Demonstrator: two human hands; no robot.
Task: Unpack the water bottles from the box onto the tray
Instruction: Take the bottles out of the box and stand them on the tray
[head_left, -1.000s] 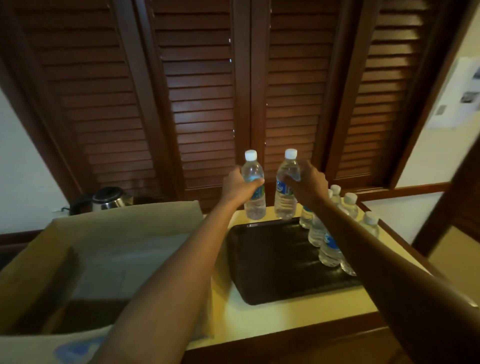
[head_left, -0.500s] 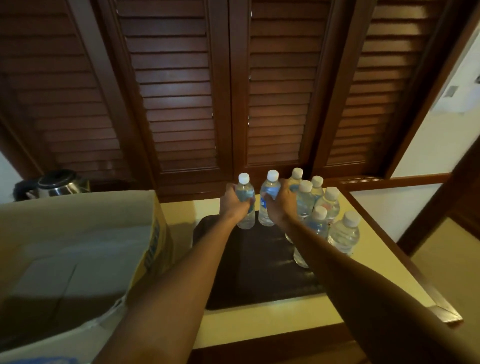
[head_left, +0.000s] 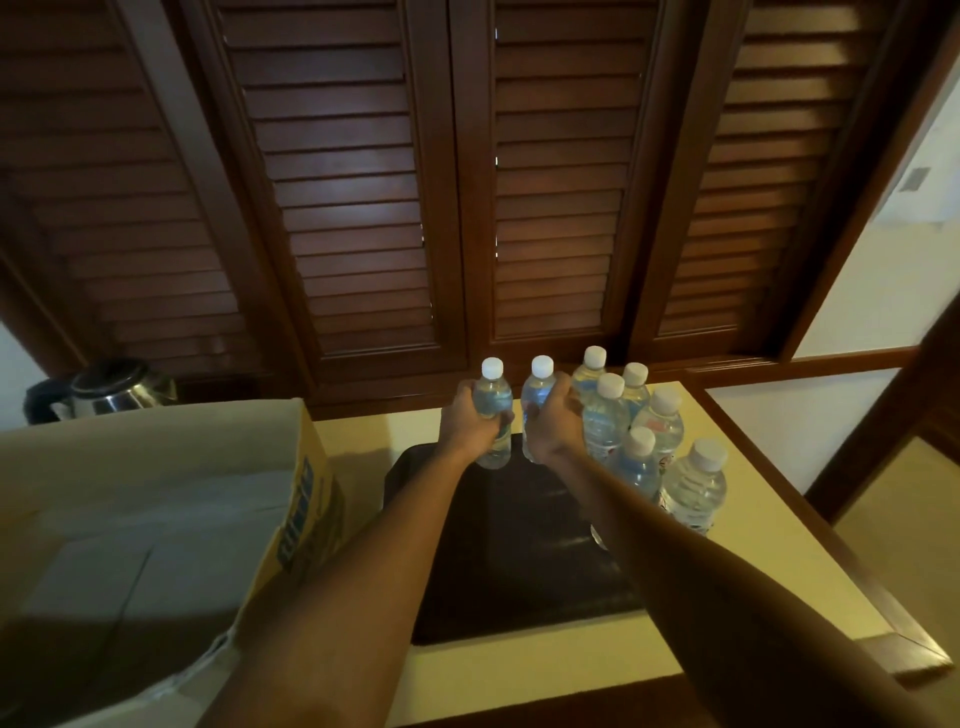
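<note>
A dark tray (head_left: 514, 561) lies on the pale yellow table top. My left hand (head_left: 470, 426) grips a clear water bottle (head_left: 493, 400) with a white cap, upright at the tray's far edge. Right beside it, my right hand (head_left: 553, 423) grips a second bottle (head_left: 537, 389). Several more capped bottles (head_left: 649, 436) stand clustered along the tray's right side, partly hidden by my right forearm. The open cardboard box (head_left: 156, 519) sits to the left, its inside mostly in shadow.
A steel kettle (head_left: 111, 387) stands behind the box at far left. Dark louvred shutters (head_left: 467, 182) rise just behind the table. The table's wooden edge (head_left: 904, 644) runs along the right, with floor beyond.
Both hands have lowered their bottles from above the tray's far edge down to it, close to the cluster. The camera has tilted so the box shows more at left.
</note>
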